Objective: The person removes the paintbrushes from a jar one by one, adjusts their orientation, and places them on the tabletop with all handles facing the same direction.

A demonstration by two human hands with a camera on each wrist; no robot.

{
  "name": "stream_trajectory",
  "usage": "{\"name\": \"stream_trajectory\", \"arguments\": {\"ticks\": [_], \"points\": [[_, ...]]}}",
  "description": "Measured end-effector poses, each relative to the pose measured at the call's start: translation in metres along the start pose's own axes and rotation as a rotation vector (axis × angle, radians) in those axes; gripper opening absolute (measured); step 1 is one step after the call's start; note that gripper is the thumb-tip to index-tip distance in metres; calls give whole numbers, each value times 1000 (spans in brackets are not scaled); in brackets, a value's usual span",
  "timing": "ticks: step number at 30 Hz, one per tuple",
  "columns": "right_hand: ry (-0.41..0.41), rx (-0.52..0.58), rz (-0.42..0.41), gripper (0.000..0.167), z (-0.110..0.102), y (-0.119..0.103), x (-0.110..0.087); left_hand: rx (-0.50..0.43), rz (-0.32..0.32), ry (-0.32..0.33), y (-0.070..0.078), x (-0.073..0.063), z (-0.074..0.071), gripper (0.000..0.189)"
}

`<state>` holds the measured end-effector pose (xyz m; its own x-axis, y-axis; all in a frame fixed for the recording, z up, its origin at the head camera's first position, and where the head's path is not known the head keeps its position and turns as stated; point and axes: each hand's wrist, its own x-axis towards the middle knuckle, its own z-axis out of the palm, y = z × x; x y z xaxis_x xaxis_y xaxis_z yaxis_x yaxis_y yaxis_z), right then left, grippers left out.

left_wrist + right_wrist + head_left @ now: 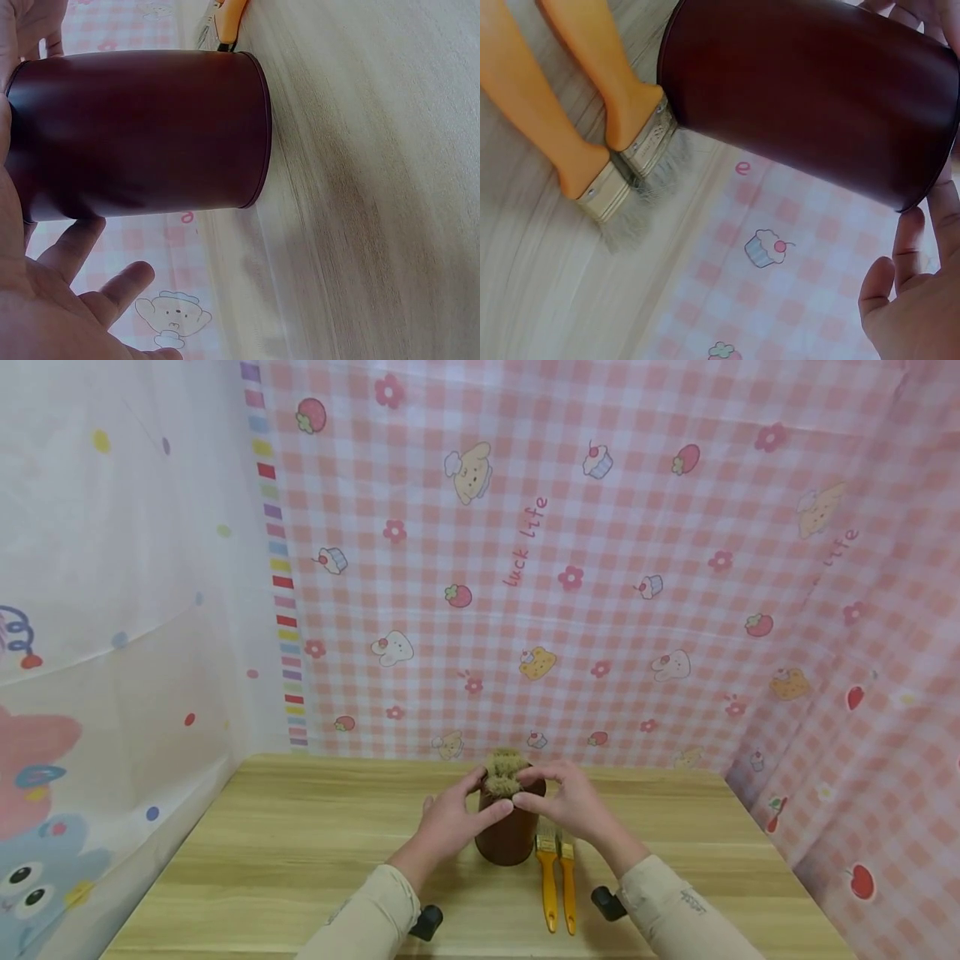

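A dark brown cylindrical container [507, 841] stands upright on the wooden table, its side filling much of both wrist views. Fuzzy khaki tufts [506, 764] stick out of its top; what they belong to is hidden inside. My left hand [447, 820] holds the container's upper rim from the left, thumb across the front. From the right, my right hand [573, 802] holds the same rim, its index finger over the opening beside the tufts. In the left wrist view some left fingers [124, 289] spread away from the wall.
Two paintbrushes [549, 885] with orange handles lie side by side just right of the container, bristles away from me. Black objects sit near each forearm, one at left [427, 923] and one at right [608, 903]. A pink checked cloth [525, 610] hangs behind the table.
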<state>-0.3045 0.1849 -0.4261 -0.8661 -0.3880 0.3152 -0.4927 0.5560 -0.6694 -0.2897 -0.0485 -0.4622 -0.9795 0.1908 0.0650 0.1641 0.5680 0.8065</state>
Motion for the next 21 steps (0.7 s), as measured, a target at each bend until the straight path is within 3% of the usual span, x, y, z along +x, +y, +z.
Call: {"name": "stream_trajectory", "arguments": {"ticks": [5, 11, 14, 21], "points": [[-3, -57, -36, 32, 6, -8, 7, -10, -3, -1, -1, 0, 0, 98], [-8, -83, 83, 25, 16, -20, 16, -17, 8, 0, 1, -1, -2, 97], [10, -80, 102, 28, 18, -24, 15, -21, 9, -6, 1, -1, -1, 97], [92, -17, -71, 51, 7, -24, 12, -24, 1, -8, -1, -1, -1, 95]]}}
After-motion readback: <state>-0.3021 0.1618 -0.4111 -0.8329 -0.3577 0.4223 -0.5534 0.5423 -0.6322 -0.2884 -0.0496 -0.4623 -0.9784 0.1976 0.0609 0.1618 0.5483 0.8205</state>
